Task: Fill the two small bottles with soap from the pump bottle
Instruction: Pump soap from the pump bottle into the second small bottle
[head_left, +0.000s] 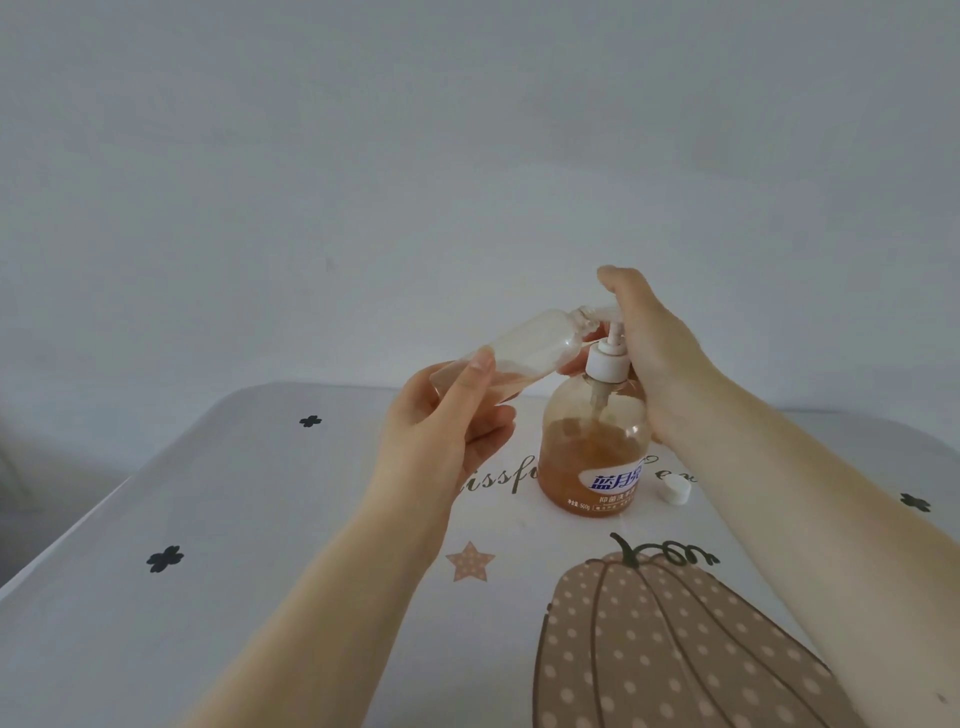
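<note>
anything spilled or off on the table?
No spill visible. The small bottle is held tilted by the left hand, mouth at the pump bottle spout. Its white cap lies loose beside the pump bottle. Only one small bottle shows.
</note>
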